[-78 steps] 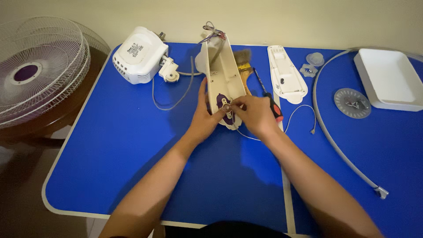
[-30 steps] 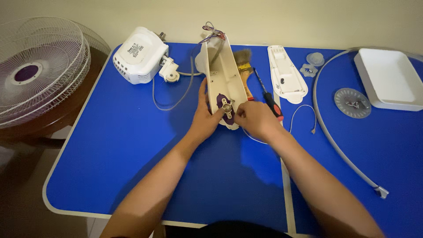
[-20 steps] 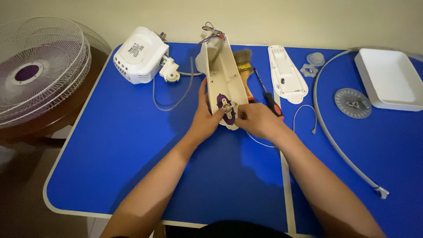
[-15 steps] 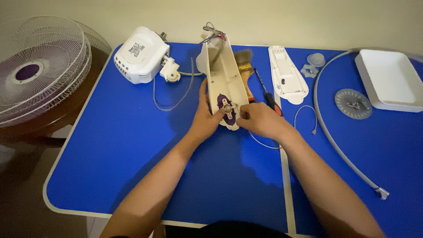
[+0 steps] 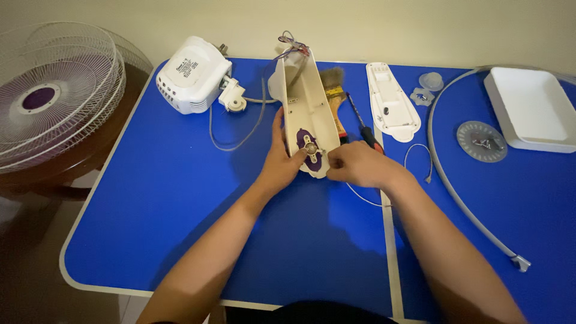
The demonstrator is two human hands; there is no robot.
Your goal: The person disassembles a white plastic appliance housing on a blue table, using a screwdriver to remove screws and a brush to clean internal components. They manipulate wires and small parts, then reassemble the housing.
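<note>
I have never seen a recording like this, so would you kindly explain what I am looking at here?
This is one view from a camera worn on a person's head, looking down at their own bare hands over a blue table. The left hand steadies a long cream plastic housing, while the right hand pinches at its near end, beside a purple part. Around them lie a white motor unit, a brush, a screwdriver, a white cover, a white tray and a grey ring. A fan grille rests to the left.

Free: bare blue table (image 5: 180, 204) left of hands | Blocked: screwdriver (image 5: 363, 129), brush (image 5: 333, 90), cover (image 5: 391, 105) crowd right.
</note>
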